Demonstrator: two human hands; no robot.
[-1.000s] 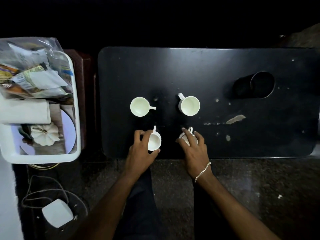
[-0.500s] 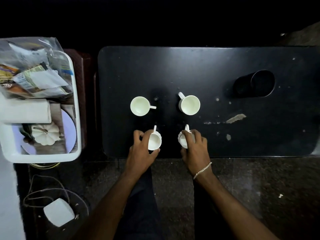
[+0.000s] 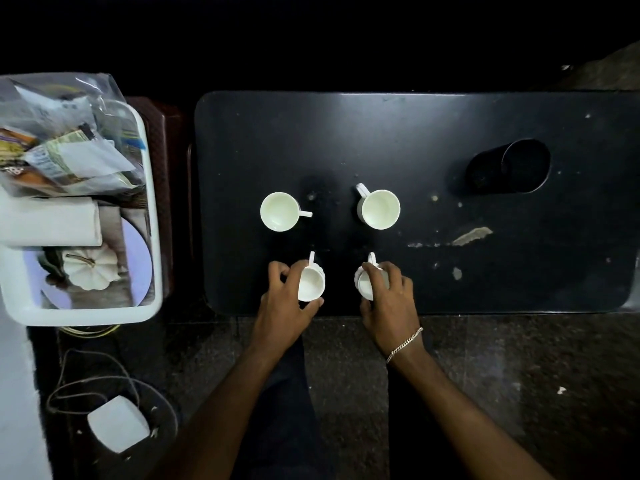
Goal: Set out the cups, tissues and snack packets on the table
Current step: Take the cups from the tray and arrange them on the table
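Head view: fingers [image 3: 389, 276] around cups [image 3: 363, 285].

No text can be read. The snack packets [image 3: 65, 157] in the clear bag in the white tub [image 3: 152, 237] at the left carry print and coloured labels, but the lettering is too small and blurred to make out.

Dim overhead light, black surroundings, bowed wide-angle edges, sharp focus at centre.
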